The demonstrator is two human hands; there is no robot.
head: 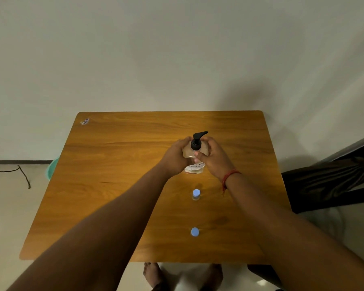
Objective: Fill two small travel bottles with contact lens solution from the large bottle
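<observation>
A large clear bottle [194,164] with a black pump top and a white label stands near the middle of the wooden table [114,185]. My left hand [174,158] wraps its left side and my right hand [212,158] wraps its right side, fingers near the pump collar. Two small travel bottles with blue caps stand closer to me in a line: one [196,194] just below the large bottle, the other [195,232] near the front edge. Both caps are on.
A small sticker [85,121] lies at the table's far left corner. A green basin [53,168] peeks out left of the table, with a black cable [19,173] on the floor. Dark fabric [328,181] lies to the right. The wall is close behind.
</observation>
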